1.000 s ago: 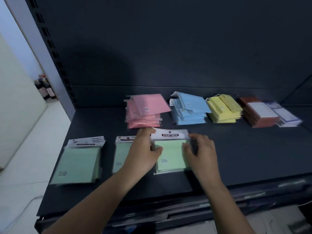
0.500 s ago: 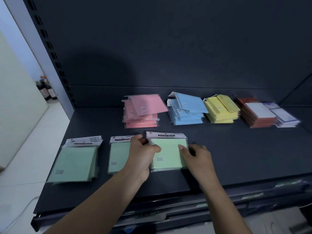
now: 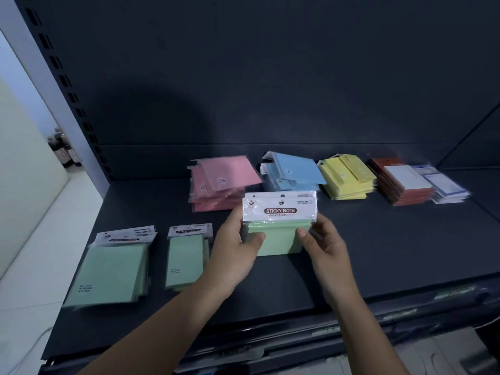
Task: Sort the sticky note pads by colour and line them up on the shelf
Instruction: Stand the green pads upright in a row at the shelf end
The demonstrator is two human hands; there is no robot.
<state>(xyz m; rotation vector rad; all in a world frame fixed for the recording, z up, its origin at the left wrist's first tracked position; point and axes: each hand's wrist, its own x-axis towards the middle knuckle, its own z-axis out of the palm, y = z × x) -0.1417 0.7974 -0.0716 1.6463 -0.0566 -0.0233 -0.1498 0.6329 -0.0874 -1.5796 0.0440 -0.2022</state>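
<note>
The green sticky note packs point(image 3: 278, 236) are held tipped up over the front middle of the shelf point(image 3: 378, 253), with the white header card marked STICKY NOTE turned toward the camera. Half a second ago they were lying flat on the shelf under the same hands. Their left edge is gripped by the left hand point(image 3: 235, 255), thumb on the front, and their right edge is pinched by the right hand point(image 3: 324, 247). To the left, along the front, a large green stack point(image 3: 111, 269) and a narrower green stack point(image 3: 185, 258) are laid flat. At the back, a pink stack point(image 3: 221, 182), blue stack point(image 3: 295, 171), yellow stack point(image 3: 346, 177), red-brown stack point(image 3: 403, 188) and white stack point(image 3: 446, 186) are ranged in a row, unchanged.
</note>
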